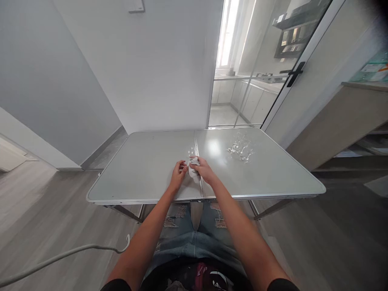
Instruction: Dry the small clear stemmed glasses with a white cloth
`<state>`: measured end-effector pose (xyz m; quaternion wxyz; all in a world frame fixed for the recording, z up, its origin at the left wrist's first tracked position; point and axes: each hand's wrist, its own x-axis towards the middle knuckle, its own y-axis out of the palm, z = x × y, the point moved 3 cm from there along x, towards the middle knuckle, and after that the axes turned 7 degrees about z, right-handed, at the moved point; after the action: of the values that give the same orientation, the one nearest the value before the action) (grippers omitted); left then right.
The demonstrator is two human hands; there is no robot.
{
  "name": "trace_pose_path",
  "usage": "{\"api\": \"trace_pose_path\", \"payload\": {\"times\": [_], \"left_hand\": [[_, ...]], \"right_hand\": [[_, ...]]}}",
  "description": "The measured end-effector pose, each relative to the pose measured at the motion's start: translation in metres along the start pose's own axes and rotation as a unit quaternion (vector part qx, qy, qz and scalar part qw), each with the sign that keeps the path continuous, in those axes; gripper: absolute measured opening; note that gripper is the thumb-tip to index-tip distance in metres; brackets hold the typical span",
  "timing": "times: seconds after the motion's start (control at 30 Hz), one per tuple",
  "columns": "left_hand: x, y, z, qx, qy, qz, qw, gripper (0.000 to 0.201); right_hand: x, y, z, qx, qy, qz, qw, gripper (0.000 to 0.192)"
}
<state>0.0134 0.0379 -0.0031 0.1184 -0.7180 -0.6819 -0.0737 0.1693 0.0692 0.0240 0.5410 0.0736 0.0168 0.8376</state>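
Over the middle seam of the folding table, my right hand is closed around a crumpled white cloth. Close beside it on the left, my left hand has its fingers curled, thumb and fingertips together at the cloth's edge. Whatever sits in that pinch is too small to make out. Just beyond the hands lie several tiny clear pieces. A loose pile of clear, shiny, thin pieces rests on the right half of the tabletop; their exact kind is unclear.
A white wall stands at the table's far edge. Behind it to the right is a glass door with a black handle. Wooden shelving stands at the far right. A grey cable hangs at lower left.
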Motion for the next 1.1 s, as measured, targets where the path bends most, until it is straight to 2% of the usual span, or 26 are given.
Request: {"api": "trace_pose_path", "payload": {"times": [0.07,0.13,0.27,0.4,0.47,0.53,0.6,0.63,0.67,0.8,0.87,1.0,1.1], "left_hand": [[0.0,-0.002,0.0,-0.058,0.016,-0.005,0.998,0.063],[0.0,-0.003,0.0,-0.11,0.022,-0.004,0.994,0.064],[0.0,-0.007,0.003,-0.16,0.022,-0.025,0.987,0.062],[0.001,-0.012,0.005,-0.181,0.029,-0.047,0.982,0.061],[0.002,-0.016,0.004,-0.203,0.041,-0.065,0.976,0.062],[0.003,-0.019,0.004,-0.224,0.056,-0.086,0.969,0.063],[0.004,-0.022,0.002,-0.236,0.069,-0.102,0.964,0.063],[0.004,-0.022,0.001,-0.24,0.074,-0.107,0.962,0.062],[0.004,-0.023,0.001,-0.243,0.077,-0.11,0.961,0.062],[0.004,-0.022,-0.001,-0.249,0.079,-0.106,0.96,0.064],[0.004,-0.021,-0.001,-0.24,0.084,-0.1,0.962,0.066],[0.002,-0.018,-0.002,-0.212,0.1,-0.089,0.968,0.067],[0.0,-0.016,-0.006,-0.196,0.102,-0.075,0.972,0.066]], "right_hand": [[-0.003,-0.001,0.007,-0.102,0.019,0.095,0.99,0.046],[-0.006,0.0,0.012,-0.18,0.001,0.143,0.973,0.043],[-0.007,0.004,0.014,-0.244,-0.046,0.162,0.955,0.043],[-0.007,0.003,0.008,-0.21,-0.06,0.159,0.963,0.05],[-0.007,-0.004,0.003,-0.137,-0.056,0.094,0.985,0.048],[-0.007,-0.015,-0.002,-0.06,-0.066,-0.042,0.995,0.047],[-0.008,-0.022,-0.009,-0.016,-0.086,-0.169,0.982,0.047],[-0.008,-0.021,-0.012,-0.006,-0.09,-0.2,0.976,0.047],[-0.007,-0.018,-0.016,0.001,-0.087,-0.204,0.975,0.048],[0.0,0.005,-0.028,0.011,-0.061,-0.132,0.989,0.047],[0.002,0.012,-0.03,-0.005,-0.058,-0.125,0.991,0.044],[0.001,0.014,-0.028,-0.082,-0.028,-0.173,0.981,0.036],[-0.005,0.012,-0.02,-0.176,-0.001,-0.241,0.954,0.03]]}}
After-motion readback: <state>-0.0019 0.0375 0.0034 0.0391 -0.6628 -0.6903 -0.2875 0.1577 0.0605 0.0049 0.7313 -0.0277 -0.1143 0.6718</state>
